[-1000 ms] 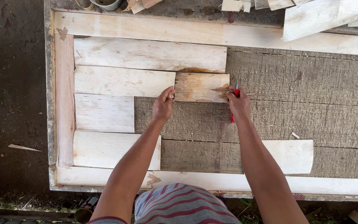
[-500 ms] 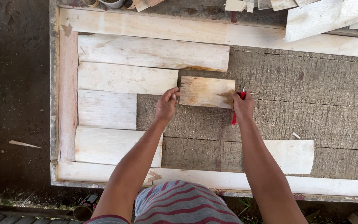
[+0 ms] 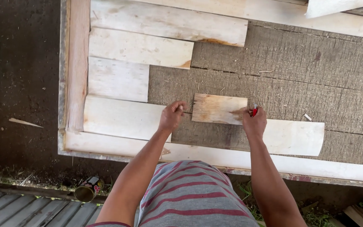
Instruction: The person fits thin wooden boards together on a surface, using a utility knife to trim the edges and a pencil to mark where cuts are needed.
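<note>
A short, stained wooden board (image 3: 218, 108) lies across the rough grey panel (image 3: 299, 71) inside a pale wooden frame (image 3: 77, 63). My right hand (image 3: 254, 122) grips the board's right end and also holds a red pencil (image 3: 255, 111) upright between its fingers. My left hand (image 3: 172, 117) is curled into a loose fist just off the board's left end, with a thin gap between them. Several pale boards (image 3: 139, 47) are laid side by side against the frame's left rail. Another pale board (image 3: 295, 136) lies just past my right hand.
The frame's near rail (image 3: 215, 156) runs along in front of me. More boards lean at the far right (image 3: 337, 6). Dark soil with a wood sliver (image 3: 24, 122) lies to the left. A tin can (image 3: 88, 188) sits by corrugated sheeting (image 3: 26, 210) near my striped shirt.
Both hands have brought the short board down from beside the second laid board towards me, into the lower part of the panel. My view has moved closer.
</note>
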